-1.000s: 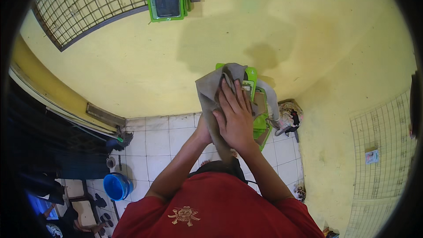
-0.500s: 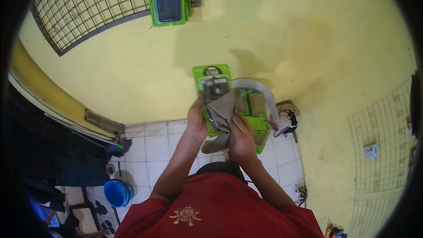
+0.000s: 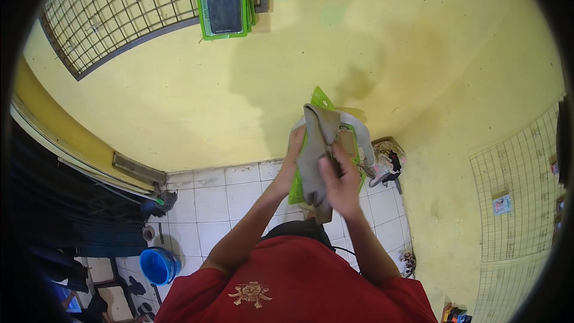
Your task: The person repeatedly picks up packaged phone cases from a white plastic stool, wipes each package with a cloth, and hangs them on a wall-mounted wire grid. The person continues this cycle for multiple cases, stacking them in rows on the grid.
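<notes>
In front of my chest, my left hand (image 3: 294,151) grips a green phone case package (image 3: 323,98) by its left side. A grey-brown cloth (image 3: 312,158) lies over most of that package, its lower end hanging down. My right hand (image 3: 342,188) is closed on the cloth's right side, pressing it to the package. Most of the package's front is hidden by the cloth. Just beyond my right hand, more green packages (image 3: 348,141) rest on a pale grey chair (image 3: 360,131) with a curved back.
Phone case packages (image 3: 225,3) hang from a wire grid (image 3: 137,0) on the yellow wall ahead. A blue bucket (image 3: 156,266) stands on the white tiles at left. A bin with rubbish (image 3: 388,158) sits in the corner. Another wire grid (image 3: 514,215) leans at right.
The package has tilted and shifted right, and my left hand moved right with it. The cloth now covers much more of the package's front. My right hand has moved slightly right.
</notes>
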`<state>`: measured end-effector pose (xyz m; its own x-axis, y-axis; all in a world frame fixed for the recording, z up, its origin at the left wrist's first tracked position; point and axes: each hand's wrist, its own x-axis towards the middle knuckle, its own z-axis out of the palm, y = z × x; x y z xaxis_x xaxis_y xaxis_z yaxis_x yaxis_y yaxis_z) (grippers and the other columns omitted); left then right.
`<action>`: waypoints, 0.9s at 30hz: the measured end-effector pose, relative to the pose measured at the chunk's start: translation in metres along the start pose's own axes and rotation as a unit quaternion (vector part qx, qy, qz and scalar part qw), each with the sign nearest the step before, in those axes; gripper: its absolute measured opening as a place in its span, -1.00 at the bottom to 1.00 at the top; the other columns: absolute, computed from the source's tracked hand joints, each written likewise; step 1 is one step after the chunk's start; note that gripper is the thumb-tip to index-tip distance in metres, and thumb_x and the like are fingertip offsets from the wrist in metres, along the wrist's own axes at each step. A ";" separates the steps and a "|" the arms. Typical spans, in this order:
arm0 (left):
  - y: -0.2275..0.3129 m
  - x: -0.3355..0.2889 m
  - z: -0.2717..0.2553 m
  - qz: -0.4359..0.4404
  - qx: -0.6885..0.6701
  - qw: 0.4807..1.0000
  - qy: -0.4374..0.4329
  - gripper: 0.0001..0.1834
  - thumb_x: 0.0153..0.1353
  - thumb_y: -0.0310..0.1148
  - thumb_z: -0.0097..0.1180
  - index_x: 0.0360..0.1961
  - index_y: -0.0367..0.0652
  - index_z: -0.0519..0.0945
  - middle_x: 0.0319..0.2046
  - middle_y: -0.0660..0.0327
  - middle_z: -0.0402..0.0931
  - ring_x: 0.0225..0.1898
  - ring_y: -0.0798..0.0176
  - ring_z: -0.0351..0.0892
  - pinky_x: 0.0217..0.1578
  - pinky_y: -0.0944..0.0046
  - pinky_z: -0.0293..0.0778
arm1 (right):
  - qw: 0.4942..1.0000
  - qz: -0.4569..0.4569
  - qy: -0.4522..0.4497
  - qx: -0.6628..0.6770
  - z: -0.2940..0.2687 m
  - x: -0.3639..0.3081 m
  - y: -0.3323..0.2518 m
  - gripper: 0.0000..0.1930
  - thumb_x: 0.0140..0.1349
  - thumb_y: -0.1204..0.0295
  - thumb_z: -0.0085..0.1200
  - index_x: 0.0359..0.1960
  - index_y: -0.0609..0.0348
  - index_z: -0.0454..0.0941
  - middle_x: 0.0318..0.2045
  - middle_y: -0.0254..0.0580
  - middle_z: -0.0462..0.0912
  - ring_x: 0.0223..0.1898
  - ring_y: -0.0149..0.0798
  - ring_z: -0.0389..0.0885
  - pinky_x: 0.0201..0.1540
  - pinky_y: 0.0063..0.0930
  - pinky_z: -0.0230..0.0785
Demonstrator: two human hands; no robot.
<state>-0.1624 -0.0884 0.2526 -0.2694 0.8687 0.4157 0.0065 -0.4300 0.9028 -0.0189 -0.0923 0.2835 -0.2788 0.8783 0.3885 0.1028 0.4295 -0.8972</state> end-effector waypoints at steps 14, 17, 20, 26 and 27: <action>-0.070 -0.064 -0.064 -0.239 -0.626 0.741 -0.036 -0.35 0.14 -0.21 -0.03 0.21 -0.41 0.38 0.09 -0.17 0.50 0.06 -0.12 0.55 0.12 -0.06 0.43 | 0.970 0.205 -0.037 0.129 -0.040 0.015 0.005 -0.49 0.22 0.46 0.21 0.19 0.38 0.43 0.15 -0.03 0.52 0.16 -0.20 0.48 0.21 -0.36 0.30; -0.058 -0.059 -0.061 -0.267 -0.566 0.780 -0.006 -0.34 0.09 -0.26 -0.01 0.21 -0.43 0.38 0.07 -0.16 0.51 0.05 -0.10 0.55 0.12 -0.03 0.43 | 0.956 0.106 -0.014 0.273 -0.066 0.031 -0.027 -0.39 0.19 0.38 0.21 0.26 0.36 0.35 0.24 0.08 0.42 0.28 -0.06 0.37 0.29 -0.24 0.21; -0.043 -0.045 -0.051 -0.231 -0.585 0.776 -0.039 -0.39 0.24 -0.20 -0.04 0.25 -0.36 0.36 0.10 -0.12 0.49 0.10 -0.05 0.52 0.15 0.01 0.41 | 0.994 -0.062 -0.075 0.050 -0.044 0.050 -0.034 -0.31 0.15 0.31 0.24 0.29 0.37 0.30 0.29 0.19 0.34 0.34 0.08 0.28 0.35 -0.11 0.13; -0.025 -0.023 -0.015 -0.215 -0.529 0.819 0.051 -0.39 0.51 0.05 -0.34 0.36 -0.18 0.25 0.26 0.03 0.34 0.23 0.08 0.40 0.23 0.06 0.35 | 0.901 -0.208 -0.052 -0.378 0.038 0.058 -0.002 -0.56 0.20 0.24 0.17 0.07 0.19 0.55 0.31 -0.12 0.39 0.36 0.25 0.22 0.33 0.19 0.08; -0.025 -0.022 -0.014 -0.206 -0.548 0.809 0.050 -0.38 0.51 0.07 -0.37 0.36 -0.17 0.24 0.27 0.04 0.32 0.23 0.08 0.39 0.24 0.07 0.35 | 0.909 -0.210 -0.061 -0.355 0.042 0.057 0.003 -0.61 0.23 0.28 0.15 0.05 0.19 0.57 0.29 -0.14 0.42 0.37 0.22 0.21 0.34 0.20 0.07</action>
<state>-0.1703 -0.1005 0.2194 -0.1083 0.9932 0.0427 -0.9470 -0.1161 0.2995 -0.0749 -0.0502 0.2943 -0.5349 0.5945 0.6004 0.5407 0.7869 -0.2974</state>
